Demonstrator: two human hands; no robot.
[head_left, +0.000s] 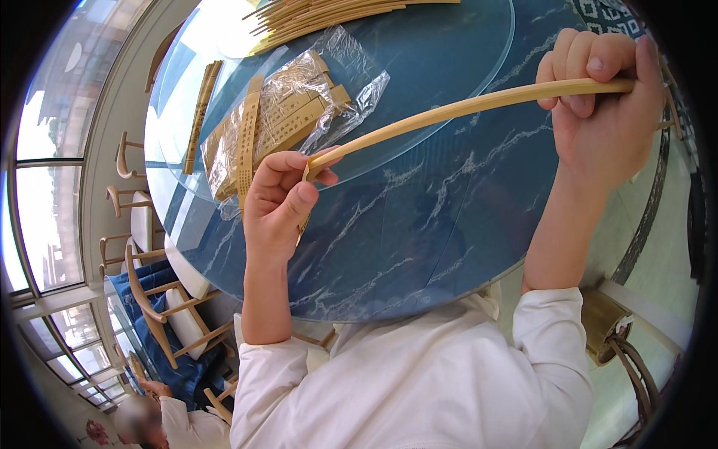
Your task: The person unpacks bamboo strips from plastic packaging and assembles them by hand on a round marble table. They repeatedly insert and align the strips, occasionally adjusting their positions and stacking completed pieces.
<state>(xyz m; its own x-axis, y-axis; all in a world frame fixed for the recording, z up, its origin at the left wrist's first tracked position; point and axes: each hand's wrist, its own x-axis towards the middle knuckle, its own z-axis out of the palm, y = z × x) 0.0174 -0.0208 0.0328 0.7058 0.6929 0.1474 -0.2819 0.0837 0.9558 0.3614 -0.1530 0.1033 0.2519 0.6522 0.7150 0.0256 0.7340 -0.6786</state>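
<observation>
Sleeving appears incomplete: left hand [275, 206] pinches paper sleeve [303, 224] at stick [449, 111] tip, right hand [602, 123] grips opposite end, loose sticks [329, 19] remain.

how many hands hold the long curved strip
2: the left hand at the left end of the strip, the right hand at its right end.

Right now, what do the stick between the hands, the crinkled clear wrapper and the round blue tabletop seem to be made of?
Stick: probably bamboo or wood, smooth; its pale yellow-tan colour suggests it.
Clear wrapper: likely thin plastic film, glossy; see-through, with bright creases.
Tabletop: marble-look, smooth; white veins on blue, though stone or imitation stays open.
</observation>
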